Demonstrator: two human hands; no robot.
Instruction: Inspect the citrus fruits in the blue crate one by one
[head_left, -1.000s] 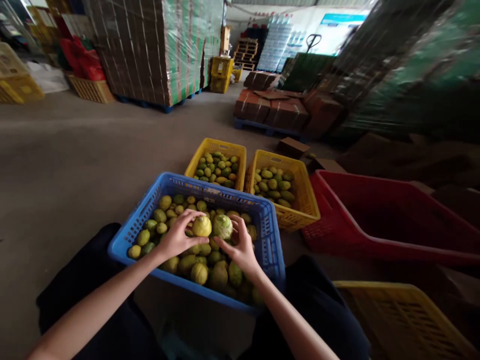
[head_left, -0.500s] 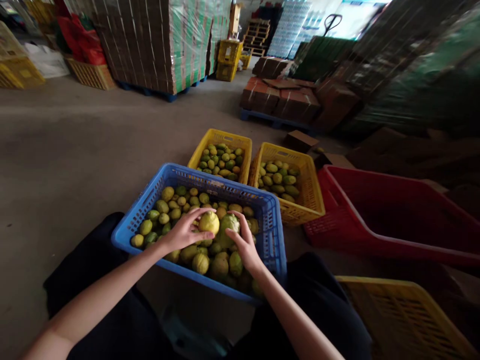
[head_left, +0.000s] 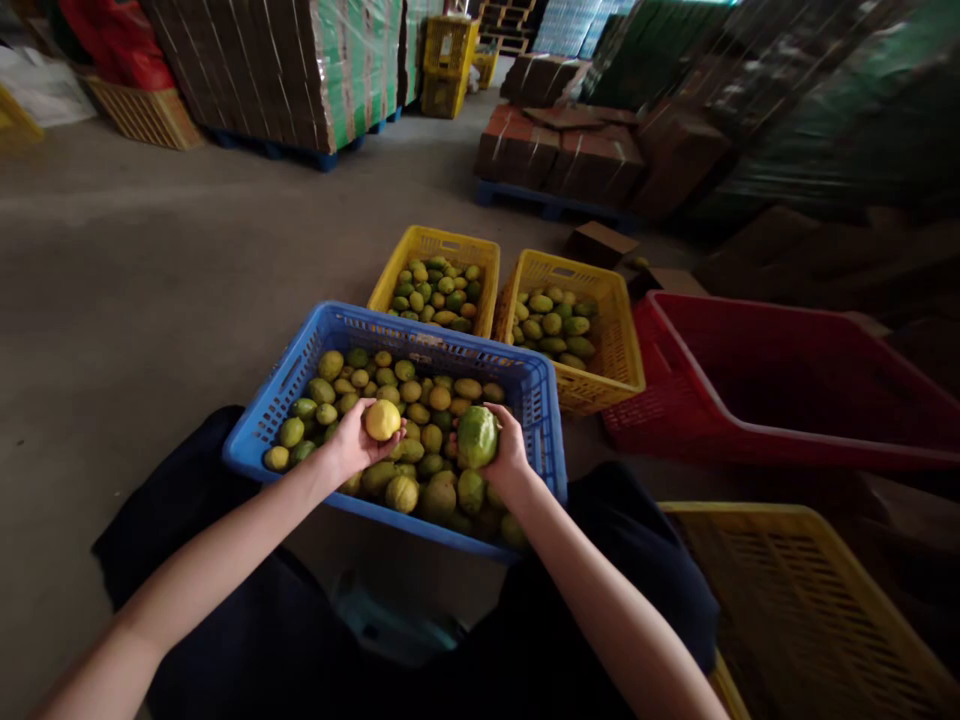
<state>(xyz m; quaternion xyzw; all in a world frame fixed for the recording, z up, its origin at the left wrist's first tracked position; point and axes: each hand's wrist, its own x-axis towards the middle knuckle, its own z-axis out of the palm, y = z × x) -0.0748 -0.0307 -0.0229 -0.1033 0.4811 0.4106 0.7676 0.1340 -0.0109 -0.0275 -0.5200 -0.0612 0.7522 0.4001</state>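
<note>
My left hand (head_left: 354, 442) is turned up with its fingers around a smooth yellow lemon (head_left: 383, 420). In my right hand (head_left: 511, 448) is a bigger, bumpy green lemon (head_left: 477, 437), gripped from its right side. Both hands are over a blue plastic crate (head_left: 292, 345) that stands between my knees. Many loose green and yellow lemons (head_left: 402, 493) lie inside it, some of them hidden beneath my hands and forearms. The two held lemons are apart from each other.
Two yellow crates (head_left: 450, 240) (head_left: 611, 365) with more lemons stand just beyond the blue one. To the right is a large red bin (head_left: 675, 400), with another yellow crate (head_left: 750, 515) nearer me. Farther back, boxes (head_left: 596, 160) are stacked on a blue pallet (head_left: 551, 207).
My hands have moved apart, each keeping its lemon. The left has rolled palm up, and the yellow lemon has shifted left. The view has tipped slightly downward.
</note>
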